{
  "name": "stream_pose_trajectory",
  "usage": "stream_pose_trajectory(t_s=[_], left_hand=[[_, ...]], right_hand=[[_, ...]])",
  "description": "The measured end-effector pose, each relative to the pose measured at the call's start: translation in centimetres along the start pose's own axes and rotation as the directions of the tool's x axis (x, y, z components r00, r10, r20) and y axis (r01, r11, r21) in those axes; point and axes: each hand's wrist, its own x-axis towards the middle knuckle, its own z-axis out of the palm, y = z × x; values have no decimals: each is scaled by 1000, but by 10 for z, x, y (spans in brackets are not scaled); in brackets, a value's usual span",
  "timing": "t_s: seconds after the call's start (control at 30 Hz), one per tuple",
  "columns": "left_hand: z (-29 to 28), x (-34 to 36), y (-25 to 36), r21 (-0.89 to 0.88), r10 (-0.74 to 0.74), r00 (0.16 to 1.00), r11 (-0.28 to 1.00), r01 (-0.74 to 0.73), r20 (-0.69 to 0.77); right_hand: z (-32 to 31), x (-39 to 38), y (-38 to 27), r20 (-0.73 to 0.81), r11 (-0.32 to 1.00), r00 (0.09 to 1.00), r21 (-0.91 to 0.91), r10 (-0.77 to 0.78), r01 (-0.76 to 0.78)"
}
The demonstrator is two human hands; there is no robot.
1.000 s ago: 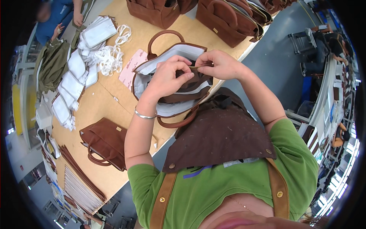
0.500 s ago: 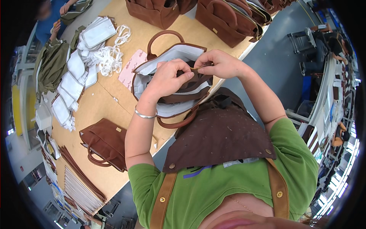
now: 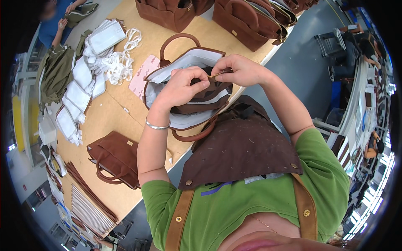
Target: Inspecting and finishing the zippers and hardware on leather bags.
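Observation:
A brown handbag (image 3: 222, 106) with a pale lining lies open in front of me at the table's edge, one handle to its far side and one to its near side. Over its mouth, my left hand (image 3: 187, 85) pinches one end of a short stretch of gold-toothed zipper (image 3: 214, 77). At the zipper's other end, my right hand (image 3: 238, 72) pinches with thumb and fingers. Both hands are closed and close together. Dark brown material shows inside the bag below them. What lies under my left palm is hidden.
Finished-looking brown bags (image 3: 240, 25) stand along the far side. White padded pieces (image 3: 79, 90) and white cord (image 3: 119, 67) lie at left, beside olive fabric (image 3: 56, 73). A smaller brown bag (image 3: 115, 157) and stacked strips (image 3: 90, 201) are nearer. Another person's hand (image 3: 63, 24) shows far left.
My right hand has drawn slightly left, and the zipper stretch between my fingers now tilts more. The bag stays in about the same place.

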Motion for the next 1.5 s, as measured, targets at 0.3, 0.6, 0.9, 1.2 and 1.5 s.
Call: stream_pose_trajectory(t_s=[0.3,0.6,0.9,1.2,1.5], left_hand=[[0,-1,-5,5,34,999,999,-33,-22],[0,-1,2,62,-37,998,997,40,-56],[0,-2,8,159,-10,998,987,20,-66],[-2,-3,12,120,-103,994,987,105,-21],[-2,-3,11,131,-61,998,989,65,-34]], right_hand=[[3,-1,4,-97,999,995,-34,-28,25],[1,2,-4,-40,998,998,-51,38,-40],[0,3,-4,-6,999,999,-33,35,-35],[0,2,-6,30,997,997,25,68,-69],[0,2,-3,56,994,997,95,57,-62]])
